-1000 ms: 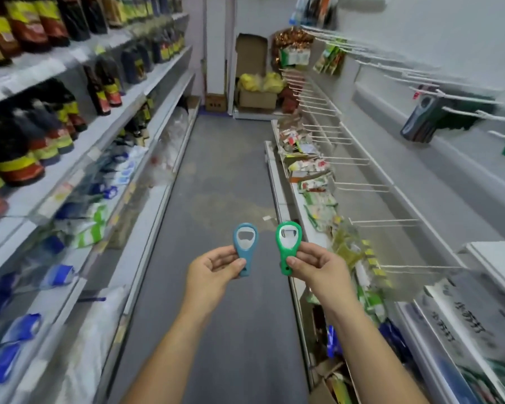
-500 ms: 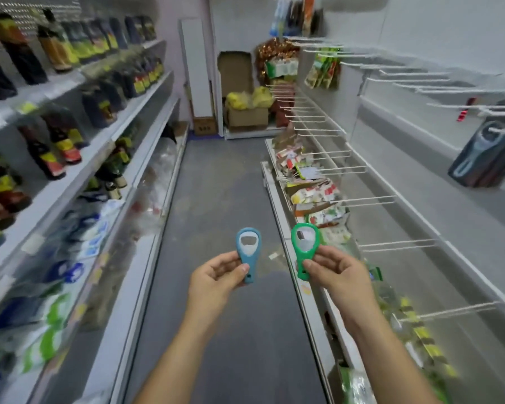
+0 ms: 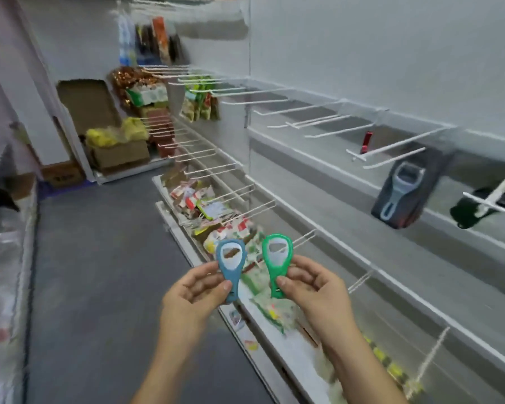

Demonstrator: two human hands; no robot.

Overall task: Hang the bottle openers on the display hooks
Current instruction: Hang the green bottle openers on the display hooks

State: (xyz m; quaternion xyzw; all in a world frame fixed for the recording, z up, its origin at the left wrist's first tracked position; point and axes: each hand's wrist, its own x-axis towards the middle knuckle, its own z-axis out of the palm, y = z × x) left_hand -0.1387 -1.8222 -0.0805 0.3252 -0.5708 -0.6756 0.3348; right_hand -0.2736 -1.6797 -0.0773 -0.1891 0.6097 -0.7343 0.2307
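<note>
Head view: a narrow shop aisle with a dark grey floor [image 3: 99, 272], seen from above the person's two bare forearms.

The left hand [image 3: 196, 290] pinches the handle of a blue bottle opener [image 3: 231, 266] between thumb and curled fingers. It holds the opener upright, with the open loop at the top.

Just beside it, not touching, the right hand [image 3: 312, 287] grips a green bottle opener [image 3: 276, 258] the same way, thumb across the lower handle and loop upward. Both openers are in front of the person at the lower middle of the view, over the edge of a low shelf, and well apart from the hooks.

To the right, a pale wall panel carries rows of white wire display hooks [image 3: 359, 156] that stick out toward the aisle. Many are bare. On one hook hangs a dark package with a grey bottle opener [image 3: 403, 193] in it. Next to that a dark green item [image 3: 475, 208] hangs too blurred to identify. A small red object [image 3: 367, 141] shows behind the hooks.

Below, colourful snack packets [image 3: 216, 211] lie along the bottom shelf. At the far end of the aisle stand cardboard boxes [image 3: 120, 154] with yellow bags on top.
</note>
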